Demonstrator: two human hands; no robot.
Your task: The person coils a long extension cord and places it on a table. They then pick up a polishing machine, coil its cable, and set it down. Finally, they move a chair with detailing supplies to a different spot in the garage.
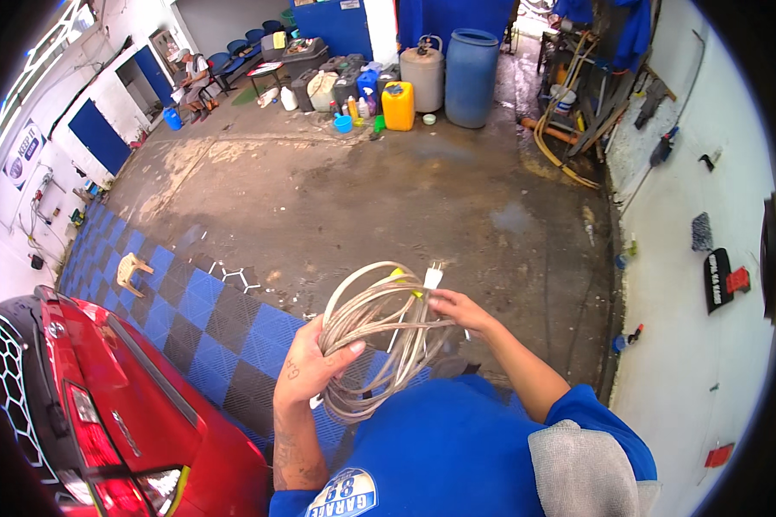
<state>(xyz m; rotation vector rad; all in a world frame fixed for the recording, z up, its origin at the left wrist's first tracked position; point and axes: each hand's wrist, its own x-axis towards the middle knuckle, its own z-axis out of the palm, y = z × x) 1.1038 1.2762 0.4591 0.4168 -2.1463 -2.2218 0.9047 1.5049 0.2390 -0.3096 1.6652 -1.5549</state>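
A coiled power cord (366, 323), pale and greyish-beige, hangs in loose loops in front of my chest. My left hand (312, 360) is closed round the left side of the loops, its thumb lying across them. At the coil's upper right, my right hand (459, 308) grips the cord with bent fingers, just below a white plug (434, 277) whose prongs point up. Something bright yellow shows among the strands beside the plug. The lower loops drop in front of my blue shirt, and a grey cloth (578, 465) lies over my right shoulder.
At left stands a red car (159, 422) beside blue and black floor tiles (198, 302) and a small beige stool (132, 272). Jugs, a yellow container (398, 106) and a blue barrel (472, 77) line the back. A person (194, 79) sits far left. Hoses (547, 142) hang at right.
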